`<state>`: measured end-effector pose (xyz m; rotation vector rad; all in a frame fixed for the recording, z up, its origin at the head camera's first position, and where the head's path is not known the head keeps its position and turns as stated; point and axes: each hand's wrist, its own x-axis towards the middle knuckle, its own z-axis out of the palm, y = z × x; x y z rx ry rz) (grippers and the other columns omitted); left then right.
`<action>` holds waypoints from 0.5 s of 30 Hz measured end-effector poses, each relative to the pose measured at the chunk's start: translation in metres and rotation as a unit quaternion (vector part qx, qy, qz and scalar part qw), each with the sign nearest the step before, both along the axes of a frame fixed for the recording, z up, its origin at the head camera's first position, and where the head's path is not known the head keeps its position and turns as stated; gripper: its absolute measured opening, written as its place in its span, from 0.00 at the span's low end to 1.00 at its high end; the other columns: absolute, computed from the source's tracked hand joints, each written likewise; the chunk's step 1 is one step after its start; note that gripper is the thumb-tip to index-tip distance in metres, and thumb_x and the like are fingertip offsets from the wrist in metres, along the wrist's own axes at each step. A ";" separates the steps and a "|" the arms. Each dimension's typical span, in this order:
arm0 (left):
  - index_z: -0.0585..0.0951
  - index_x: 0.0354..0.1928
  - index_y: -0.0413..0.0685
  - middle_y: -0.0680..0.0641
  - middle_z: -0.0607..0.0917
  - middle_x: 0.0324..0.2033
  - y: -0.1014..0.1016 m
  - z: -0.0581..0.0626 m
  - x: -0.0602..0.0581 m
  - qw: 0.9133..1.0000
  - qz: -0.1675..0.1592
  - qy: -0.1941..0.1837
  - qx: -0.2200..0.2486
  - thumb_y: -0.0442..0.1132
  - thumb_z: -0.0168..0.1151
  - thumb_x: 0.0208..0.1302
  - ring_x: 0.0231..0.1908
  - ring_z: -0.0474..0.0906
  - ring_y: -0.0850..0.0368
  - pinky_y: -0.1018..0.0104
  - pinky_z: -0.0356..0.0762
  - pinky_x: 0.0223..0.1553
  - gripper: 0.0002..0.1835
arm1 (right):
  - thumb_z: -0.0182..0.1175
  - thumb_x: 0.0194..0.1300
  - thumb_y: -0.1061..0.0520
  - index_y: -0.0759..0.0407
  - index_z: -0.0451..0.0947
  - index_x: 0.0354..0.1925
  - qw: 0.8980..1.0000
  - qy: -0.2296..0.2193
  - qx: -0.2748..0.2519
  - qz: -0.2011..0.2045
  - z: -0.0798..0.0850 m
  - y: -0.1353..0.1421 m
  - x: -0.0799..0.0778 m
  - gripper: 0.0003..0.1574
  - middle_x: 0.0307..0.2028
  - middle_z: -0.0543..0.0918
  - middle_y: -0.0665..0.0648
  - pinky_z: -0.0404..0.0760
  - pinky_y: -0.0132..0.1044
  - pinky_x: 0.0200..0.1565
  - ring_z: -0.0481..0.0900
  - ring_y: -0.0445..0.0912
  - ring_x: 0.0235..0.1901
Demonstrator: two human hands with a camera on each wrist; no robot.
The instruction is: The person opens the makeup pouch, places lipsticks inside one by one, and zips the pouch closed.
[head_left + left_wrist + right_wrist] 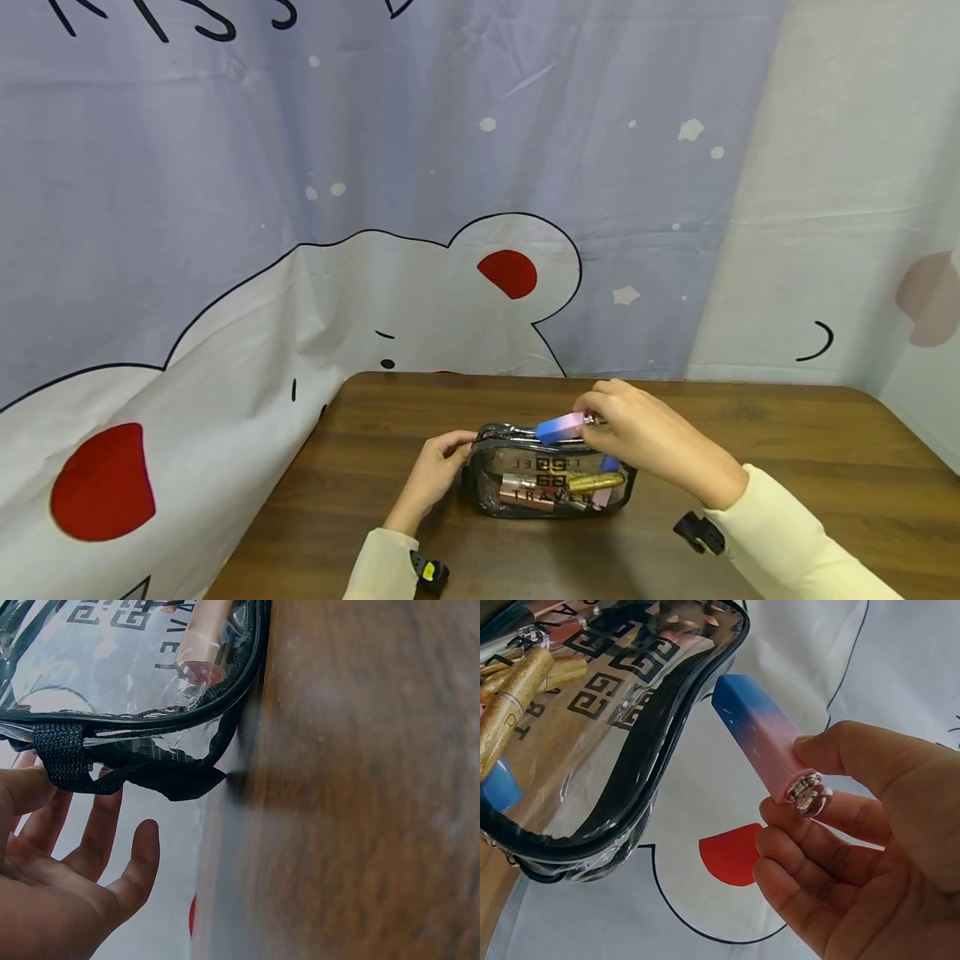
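A clear toiletry pouch (551, 492) with black trim and printed lettering stands on the wooden table. Through its wall show gold tubes (514, 701), a rose-coloured tube (204, 634) and another blue-and-pink piece (606, 483). My left hand (437, 471) pinches the pouch's upper left corner by the black strap (64, 757), its other fingers spread behind. Over the pouch's top edge, my right hand (637, 429) pinches a blue-to-pink lipstick tube (761, 735) between thumb and fingers. Its blue end points toward the pouch, and its clear round knob lies near my palm.
The brown wooden table (787, 467) extends to both sides of the pouch. Behind it hangs a printed curtain (420, 300) with white cartoon shapes and red patches. Black wrist devices (700, 533) sit by both cream sleeves.
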<state>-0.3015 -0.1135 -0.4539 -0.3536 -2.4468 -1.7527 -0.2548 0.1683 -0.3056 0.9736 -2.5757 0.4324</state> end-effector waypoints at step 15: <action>0.83 0.45 0.34 0.37 0.84 0.40 -0.002 -0.004 -0.003 1.000 -0.010 0.004 0.006 0.27 0.55 0.66 0.32 0.72 0.66 0.73 0.73 0.36 0.10 | 0.63 0.62 0.58 0.57 0.84 0.40 0.999 -0.027 0.029 0.012 -0.002 -0.014 -0.012 0.08 0.30 0.77 0.46 0.73 0.31 0.34 0.71 0.38 0.32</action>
